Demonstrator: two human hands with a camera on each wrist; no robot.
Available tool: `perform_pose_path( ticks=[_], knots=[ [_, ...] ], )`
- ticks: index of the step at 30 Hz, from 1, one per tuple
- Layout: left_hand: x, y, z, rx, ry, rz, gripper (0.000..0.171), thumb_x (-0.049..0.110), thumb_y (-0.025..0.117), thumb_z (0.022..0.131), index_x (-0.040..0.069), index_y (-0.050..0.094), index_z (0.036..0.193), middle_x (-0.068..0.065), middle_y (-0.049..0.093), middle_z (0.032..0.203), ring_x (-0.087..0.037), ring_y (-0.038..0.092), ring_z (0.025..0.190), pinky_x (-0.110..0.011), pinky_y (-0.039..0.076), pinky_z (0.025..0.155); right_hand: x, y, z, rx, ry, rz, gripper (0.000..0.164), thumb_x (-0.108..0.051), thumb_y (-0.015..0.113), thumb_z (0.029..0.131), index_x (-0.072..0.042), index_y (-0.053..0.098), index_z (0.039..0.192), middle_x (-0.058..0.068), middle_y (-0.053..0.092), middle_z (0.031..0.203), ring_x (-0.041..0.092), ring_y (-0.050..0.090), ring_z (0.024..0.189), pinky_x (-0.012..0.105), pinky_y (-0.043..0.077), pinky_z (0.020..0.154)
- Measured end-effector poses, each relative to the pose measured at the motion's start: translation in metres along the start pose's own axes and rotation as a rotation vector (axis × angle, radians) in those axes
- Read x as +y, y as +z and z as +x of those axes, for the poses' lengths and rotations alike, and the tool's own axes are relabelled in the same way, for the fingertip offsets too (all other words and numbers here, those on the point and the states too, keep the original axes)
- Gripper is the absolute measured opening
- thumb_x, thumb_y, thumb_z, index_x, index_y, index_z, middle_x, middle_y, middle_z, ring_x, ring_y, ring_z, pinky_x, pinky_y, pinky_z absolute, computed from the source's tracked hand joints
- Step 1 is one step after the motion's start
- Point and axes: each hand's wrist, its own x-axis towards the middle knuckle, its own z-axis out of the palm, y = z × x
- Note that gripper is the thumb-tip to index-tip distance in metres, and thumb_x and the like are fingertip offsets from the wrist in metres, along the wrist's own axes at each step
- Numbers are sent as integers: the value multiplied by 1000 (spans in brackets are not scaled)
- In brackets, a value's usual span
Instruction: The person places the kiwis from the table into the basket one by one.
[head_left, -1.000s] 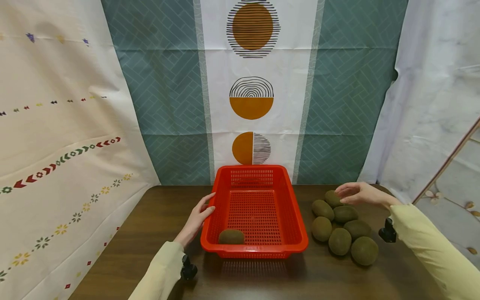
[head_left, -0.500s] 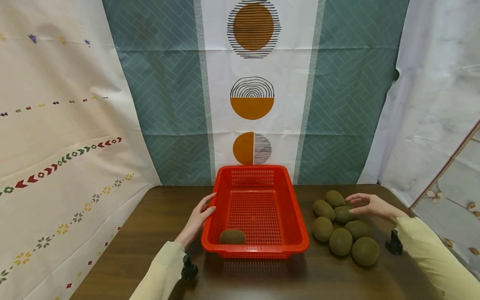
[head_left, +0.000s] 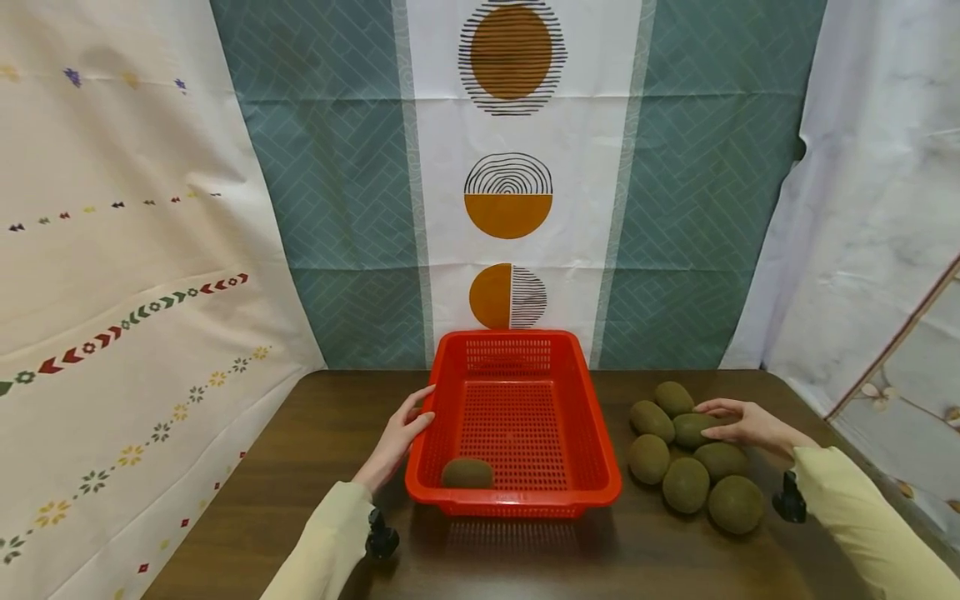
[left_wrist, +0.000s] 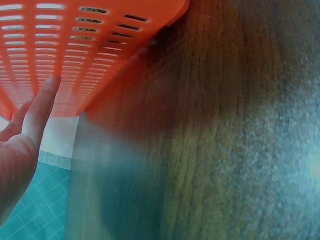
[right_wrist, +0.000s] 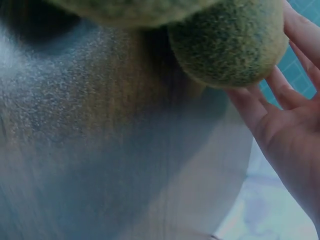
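A red plastic basket [head_left: 513, 507] stands in the middle of the table with one brown kiwi [head_left: 467, 473] lying in its near left corner. My left hand [head_left: 397, 437] rests at the basket's left rim. In the left wrist view, a straight finger [left_wrist: 44, 105] lies against the slotted outer wall. Several kiwis [head_left: 686, 484] sit clustered to the right of the basket. Among them, an oblong kiwi [head_left: 690, 430] has its right end covered by my right hand [head_left: 752, 427], thumb on the near side and fingers over the far side. In the right wrist view, a fuzzy kiwi [right_wrist: 227, 47] overlaps my fingertips.
Dark wooden table [head_left: 300, 467] surrounds the basket. Behind it hangs a green and white patterned cloth [head_left: 337, 208], with an embroidered cream cloth [head_left: 150, 358] on the left and a pale marbled cloth [head_left: 885, 208] on the right.
My right hand has come down from above the farthest kiwi, drawn back toward me, and then closed in around the oblong one. My left hand and the basket have stayed in place.
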Motion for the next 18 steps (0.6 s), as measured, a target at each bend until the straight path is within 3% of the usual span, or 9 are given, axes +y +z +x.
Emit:
perform_pose_path(
  ticks=[4,7,18],
  knots=[
    [3,1,-2,-1,-3,6,51,10,49,93,7,30,140,-31,41,122,-47,48,103,-43,49,75,3,3,1,5,-9,-9,51,-11,66,82,10,46,123,37,35,125,50,31,114,30,49,71],
    [3,1,-2,-3,-2,4,51,9,49,93,7,30,140,-31,41,122,-47,47,104,-44,49,75,6,4,0,14,-3,-13,51,-12,66,82,9,46,124,36,35,126,49,33,113,30,48,72],
    [1,0,-1,-12,-3,-9,51,9,48,94,7,28,141,-31,40,122,-48,47,103,-44,49,74,7,7,-3,79,25,5,51,-13,69,81,8,49,123,33,41,122,19,52,98,31,50,69]
  ],
)
